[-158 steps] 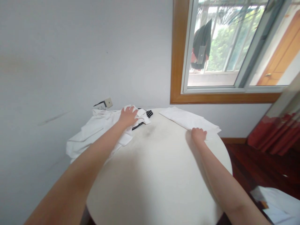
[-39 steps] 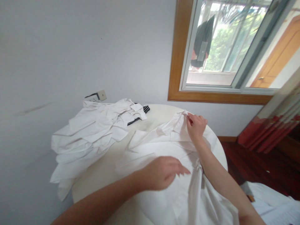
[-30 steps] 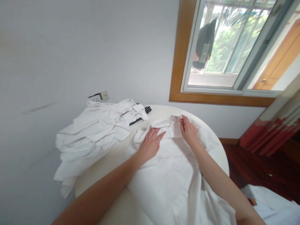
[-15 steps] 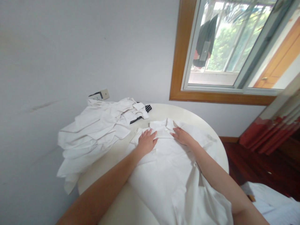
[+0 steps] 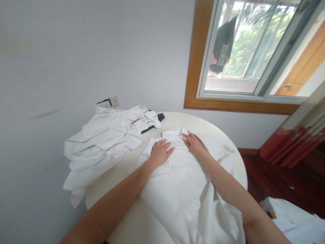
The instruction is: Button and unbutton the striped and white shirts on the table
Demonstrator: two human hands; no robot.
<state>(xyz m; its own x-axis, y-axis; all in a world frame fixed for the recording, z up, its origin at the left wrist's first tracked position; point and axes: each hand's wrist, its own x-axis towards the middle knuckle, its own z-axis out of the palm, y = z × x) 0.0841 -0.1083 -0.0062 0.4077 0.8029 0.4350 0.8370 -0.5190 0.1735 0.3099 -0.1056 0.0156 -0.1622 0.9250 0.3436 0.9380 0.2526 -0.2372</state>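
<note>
A white shirt (image 5: 175,189) lies spread over the round cream table (image 5: 203,122), its collar (image 5: 172,135) toward the wall and its lower part hanging at the near edge. My left hand (image 5: 160,152) rests on the cloth just left of and below the collar, fingers stretched and palm down. On the collar's right side lies my right hand (image 5: 194,144), its index finger extended onto the collar's edge and the other fingers bent a little. I see no cloth gripped in either hand.
Several white garments (image 5: 101,142) are piled at the table's left, overhanging its edge, with a black striped cloth (image 5: 160,117) beneath. A wall socket (image 5: 114,101) sits behind. To the right are a window (image 5: 238,51), a red and beige curtain (image 5: 281,145) and white cloth (image 5: 291,217) low down.
My right hand has slid slightly left, its index finger now on the collar. My left hand has shifted a little right. The shirt's near right fold has moved slightly left.
</note>
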